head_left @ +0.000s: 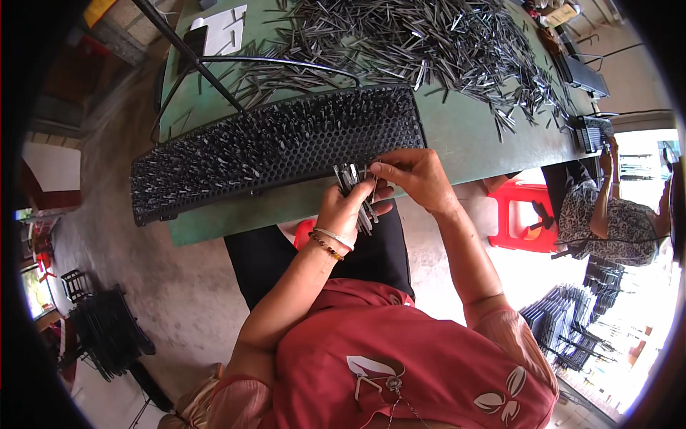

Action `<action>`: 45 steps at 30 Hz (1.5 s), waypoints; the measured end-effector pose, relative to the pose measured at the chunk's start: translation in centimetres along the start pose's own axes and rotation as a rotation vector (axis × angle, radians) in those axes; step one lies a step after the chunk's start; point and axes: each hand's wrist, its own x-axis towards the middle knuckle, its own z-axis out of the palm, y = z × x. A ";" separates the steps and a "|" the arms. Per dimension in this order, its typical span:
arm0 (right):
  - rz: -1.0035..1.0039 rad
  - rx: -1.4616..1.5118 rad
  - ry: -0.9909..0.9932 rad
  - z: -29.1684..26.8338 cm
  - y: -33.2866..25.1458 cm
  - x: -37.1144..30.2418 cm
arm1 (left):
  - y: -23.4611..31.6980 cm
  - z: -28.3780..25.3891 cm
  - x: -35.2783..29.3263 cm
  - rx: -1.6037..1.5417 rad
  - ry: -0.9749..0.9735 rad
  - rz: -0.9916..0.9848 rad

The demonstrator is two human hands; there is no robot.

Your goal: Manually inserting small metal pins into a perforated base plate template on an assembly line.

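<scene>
My left hand [339, 214] is closed round a bundle of thin dark metal strips [347, 179], which stick out above and below the fingers. My right hand [423, 180] meets it from the right, thumb and fingertips pinched on a strip at the bundle's edge. Just beyond both hands lies a long black panel [349, 146] full of round holes. Strips stand packed in the holes over its left and far parts, while bare holes show toward its near right. A large loose heap of the same strips [414, 43] covers the far table.
The green table [464, 136] carries the panel, whose black metal bars [286, 62] rise behind it. A white sheet [227, 30] lies far left. At right, another person [607, 222] works near a red plastic stool [520, 218]. Black racks [111, 332] stand on the floor at left.
</scene>
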 end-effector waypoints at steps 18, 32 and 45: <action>0.052 0.022 0.114 0.6 -0.5 -0.4 | -0.5 0.7 0.4 0.043 0.040 0.081; -0.112 -0.052 0.206 0.2 0.6 -0.4 | -0.6 0.4 0.8 -0.046 0.155 0.035; -0.582 -0.373 0.477 -3.0 0.4 5.9 | -0.6 -0.8 1.4 -0.160 0.068 -0.129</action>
